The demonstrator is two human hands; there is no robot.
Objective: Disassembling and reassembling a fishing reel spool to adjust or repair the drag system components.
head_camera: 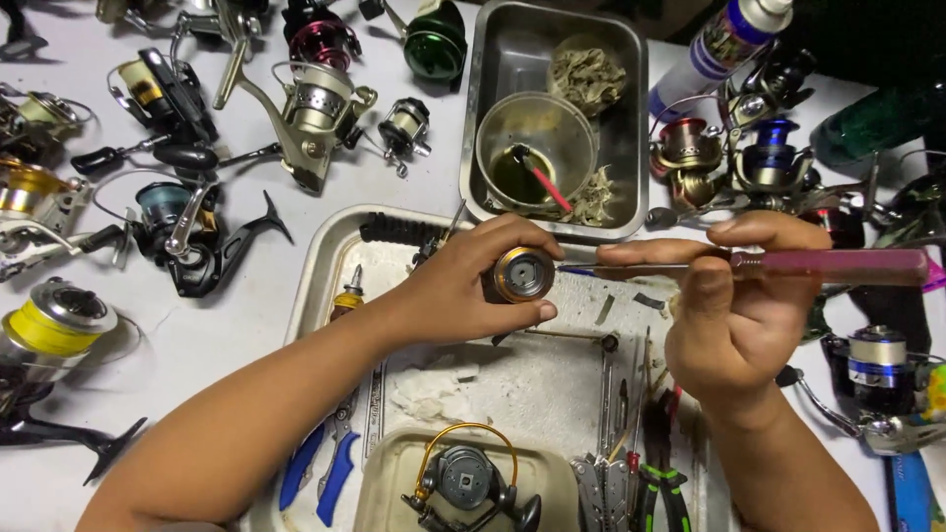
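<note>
My left hand point(463, 286) clasps the round gold-and-black metal spool point(523, 274); my right hand point(734, 305) pinches a pink-handled screwdriver point(828, 263) — shaft horizontal, tip at the spool's three o'clock.

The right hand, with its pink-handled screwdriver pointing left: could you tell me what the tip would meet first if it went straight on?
The right hand aims the screwdriver at the round gold-rimmed reel part gripped in the left hand. The tip would likely meet that part's side first; the remaining gap looks tiny, though depth is unclear.
</note>
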